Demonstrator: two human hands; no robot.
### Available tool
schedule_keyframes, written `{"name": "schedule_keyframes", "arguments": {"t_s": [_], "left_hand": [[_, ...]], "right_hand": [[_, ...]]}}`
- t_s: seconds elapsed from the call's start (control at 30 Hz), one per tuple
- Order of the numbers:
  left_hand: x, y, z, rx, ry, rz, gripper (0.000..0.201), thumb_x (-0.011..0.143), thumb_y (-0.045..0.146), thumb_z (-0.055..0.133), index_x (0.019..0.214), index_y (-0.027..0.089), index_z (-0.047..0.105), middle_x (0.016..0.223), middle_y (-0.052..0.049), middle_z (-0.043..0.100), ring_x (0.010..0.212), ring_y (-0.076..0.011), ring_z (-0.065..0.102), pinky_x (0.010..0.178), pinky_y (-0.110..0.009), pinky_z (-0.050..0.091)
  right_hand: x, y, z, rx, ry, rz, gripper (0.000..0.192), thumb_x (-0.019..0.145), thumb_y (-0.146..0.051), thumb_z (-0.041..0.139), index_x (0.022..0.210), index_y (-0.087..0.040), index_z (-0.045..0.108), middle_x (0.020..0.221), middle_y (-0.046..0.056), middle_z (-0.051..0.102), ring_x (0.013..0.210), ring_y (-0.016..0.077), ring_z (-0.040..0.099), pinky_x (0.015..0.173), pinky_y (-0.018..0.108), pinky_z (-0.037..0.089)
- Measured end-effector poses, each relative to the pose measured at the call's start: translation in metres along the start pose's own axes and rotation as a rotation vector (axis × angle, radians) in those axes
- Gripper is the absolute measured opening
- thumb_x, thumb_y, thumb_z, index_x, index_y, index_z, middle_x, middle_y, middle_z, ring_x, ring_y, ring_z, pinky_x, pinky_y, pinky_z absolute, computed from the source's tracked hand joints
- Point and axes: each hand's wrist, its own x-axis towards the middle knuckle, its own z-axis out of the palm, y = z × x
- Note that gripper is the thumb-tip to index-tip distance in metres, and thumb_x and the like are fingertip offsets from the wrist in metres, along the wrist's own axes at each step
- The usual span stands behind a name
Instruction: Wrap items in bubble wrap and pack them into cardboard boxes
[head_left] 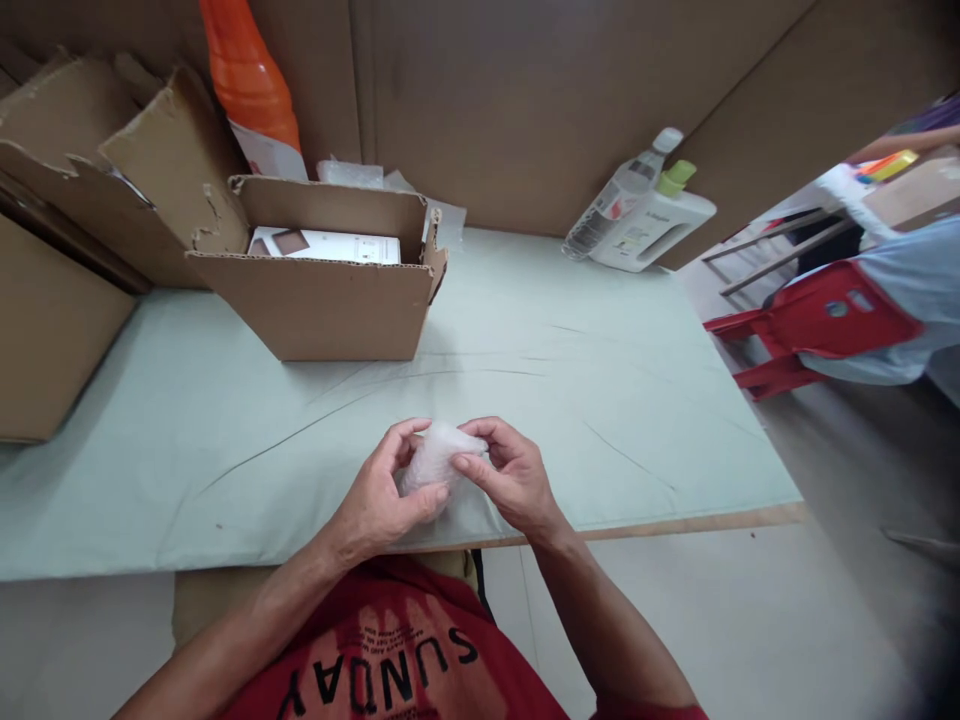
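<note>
Between my two hands is a small bundle of bubble wrap (441, 447), whitish and see-through; what it contains, if anything, cannot be made out. My left hand (390, 490) is curled around the bundle's left side, thumb along its lower edge. With thumb and fingers, my right hand (510, 472) pinches the upper right end of the wrap. Both hands are just above the front part of the table, which has a pale green cloth (600, 400) over it.
An open cardboard box (345, 310) holding a white printed box (352, 247) stands behind my hands. More cardboard (52, 320) is at the left. At the back are an orange bottle (255, 75), a clear bottle (611, 205) and a white jug (649, 230). A person sits on a red chair (847, 310) at right.
</note>
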Motion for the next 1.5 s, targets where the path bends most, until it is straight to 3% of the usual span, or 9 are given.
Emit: {"name": "schedule_keyframes", "arguments": {"t_s": [0.13, 0.33, 0.53, 0.73, 0.9, 1.0, 1.1, 1.33, 1.5], "left_hand": [[0.0, 0.001, -0.012, 0.049, -0.185, -0.06, 0.037, 0.076, 0.025, 0.064, 0.112, 0.017, 0.064, 0.096, -0.003, 0.068, 0.085, -0.0178, 0.059, 0.077, -0.028, 0.046], [0.001, 0.0, -0.024, 0.093, -0.326, -0.085, 0.027, 0.071, 0.012, 0.052, 0.094, 0.018, 0.065, 0.084, 0.001, 0.063, 0.077, -0.0141, 0.053, 0.069, -0.024, 0.04], [0.007, -0.004, -0.033, 0.083, -0.207, -0.128, 0.045, 0.067, 0.011, 0.052, 0.109, 0.02, 0.064, 0.088, 0.001, 0.062, 0.079, -0.0153, 0.054, 0.07, -0.024, 0.041], [0.012, 0.017, -0.056, 0.042, -0.176, -0.061, 0.048, 0.071, 0.011, 0.054, 0.116, 0.023, 0.065, 0.092, 0.001, 0.064, 0.078, -0.0146, 0.055, 0.069, -0.024, 0.043], [0.021, 0.036, -0.072, 0.149, -0.163, 0.06, 0.055, 0.071, 0.007, 0.053, 0.121, 0.027, 0.065, 0.1, 0.001, 0.07, 0.083, -0.016, 0.06, 0.072, -0.026, 0.046], [0.02, 0.042, -0.086, 0.207, -0.144, 0.114, 0.055, 0.076, 0.01, 0.059, 0.128, 0.028, 0.062, 0.109, -0.001, 0.072, 0.09, -0.0184, 0.066, 0.076, -0.028, 0.051], [0.019, 0.054, -0.11, 0.298, -0.001, 0.346, 0.068, 0.081, 0.024, 0.07, 0.145, 0.031, 0.048, 0.132, -0.005, 0.067, 0.113, -0.0242, 0.065, 0.093, -0.034, 0.054], [0.07, 0.089, -0.158, 0.925, 0.689, 0.871, 0.053, 0.09, 0.016, 0.061, 0.142, 0.018, 0.049, 0.135, -0.014, 0.063, 0.134, -0.0325, 0.053, 0.111, -0.053, 0.043], [0.084, 0.083, -0.154, 1.047, 0.713, 0.942, 0.042, 0.09, 0.005, 0.054, 0.131, 0.011, 0.057, 0.106, -0.013, 0.073, 0.112, -0.0295, 0.065, 0.097, -0.046, 0.049]], "right_hand": [[0.002, 0.004, -0.003, 0.065, 0.0, -0.028, 0.032, 0.085, -0.05, 0.074, 0.097, -0.022, 0.065, 0.09, 0.004, 0.068, 0.081, 0.0179, 0.064, 0.077, 0.032, 0.055], [0.009, -0.006, -0.026, -0.014, -0.345, -0.078, 0.08, 0.084, -0.053, 0.076, 0.15, -0.024, 0.042, 0.136, 0.015, 0.064, 0.113, 0.0247, 0.066, 0.093, 0.037, 0.055], [0.025, -0.02, -0.015, -0.324, -0.382, -0.063, 0.017, 0.09, -0.024, 0.066, 0.106, -0.022, 0.068, 0.093, 0.002, 0.074, 0.078, 0.0155, 0.063, 0.07, 0.026, 0.053], [0.053, -0.052, -0.013, -0.321, -0.395, -0.122, 0.009, 0.086, -0.017, 0.065, 0.094, -0.022, 0.066, 0.083, -0.001, 0.07, 0.073, 0.0136, 0.062, 0.063, 0.023, 0.05], [0.074, -0.083, -0.01, -0.432, -0.483, -0.181, 0.045, 0.083, -0.029, 0.076, 0.127, -0.027, 0.064, 0.094, 0.001, 0.073, 0.071, 0.014, 0.063, 0.053, 0.021, 0.046], [0.083, -0.099, -0.008, -0.439, -0.485, -0.192, 0.029, 0.087, -0.024, 0.071, 0.116, -0.027, 0.069, 0.09, -0.001, 0.075, 0.069, 0.0134, 0.064, 0.054, 0.021, 0.048], [0.096, -0.119, -0.018, -0.352, -0.339, -0.239, 0.018, 0.088, -0.027, 0.071, 0.106, -0.025, 0.071, 0.091, 0.001, 0.075, 0.076, 0.0165, 0.068, 0.062, 0.024, 0.053], [0.176, -0.147, -0.045, -0.182, -0.009, -0.192, 0.035, 0.079, -0.042, 0.077, 0.106, -0.023, 0.066, 0.089, 0.003, 0.07, 0.075, 0.0179, 0.065, 0.06, 0.029, 0.054], [0.217, -0.157, -0.038, -0.999, -0.076, 0.002, 0.014, 0.079, -0.029, 0.065, 0.089, -0.019, 0.064, 0.077, 0.004, 0.067, 0.068, 0.0179, 0.06, 0.057, 0.028, 0.042]]}}
